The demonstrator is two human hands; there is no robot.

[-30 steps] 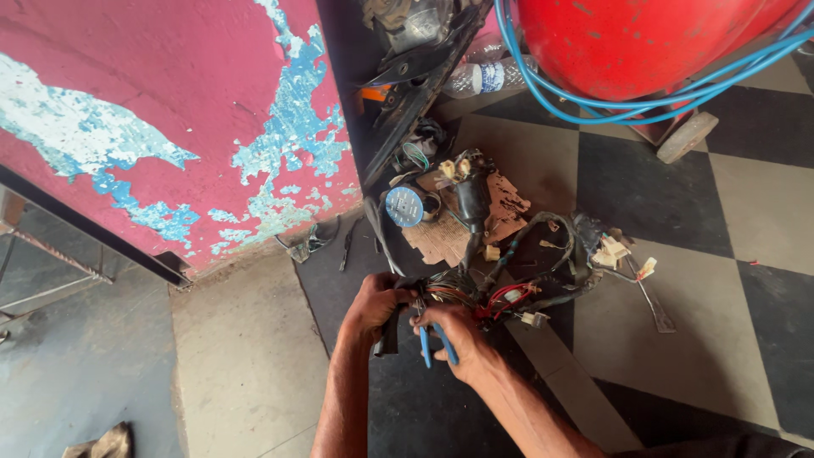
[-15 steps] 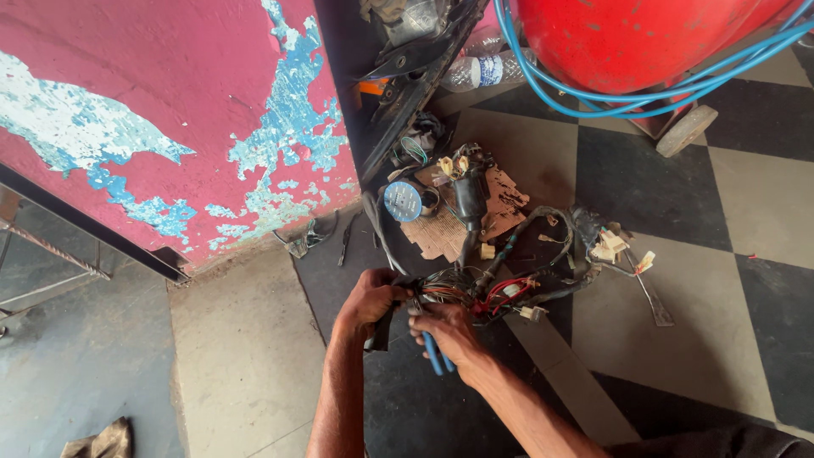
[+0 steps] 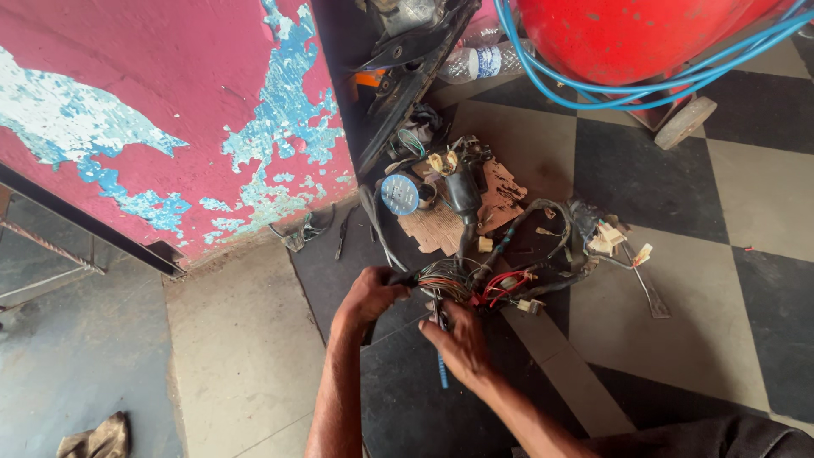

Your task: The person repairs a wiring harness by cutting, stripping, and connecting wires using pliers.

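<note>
Wires (image 3: pixel 458 282), a tangled harness, lie on the checkered floor (image 3: pixel 763 203), spreading right from the hands toward pale connectors (image 3: pixel 607 239). The left hand (image 3: pixel 366 297) grips the harness's left end, fingers wrapped tight around a black sheathed part. The right hand (image 3: pixel 462 343), just below the bundle, holds a blue-handled tool (image 3: pixel 441 366), probably pliers, its fingers closed on the grip; the tip is hidden among the wires. Above the harness sit a cardboard scrap (image 3: pixel 500 199) and a round blue part (image 3: pixel 399 194). Judging by the loose, uncut strands, work on the bundle looks barely begun.
</note>
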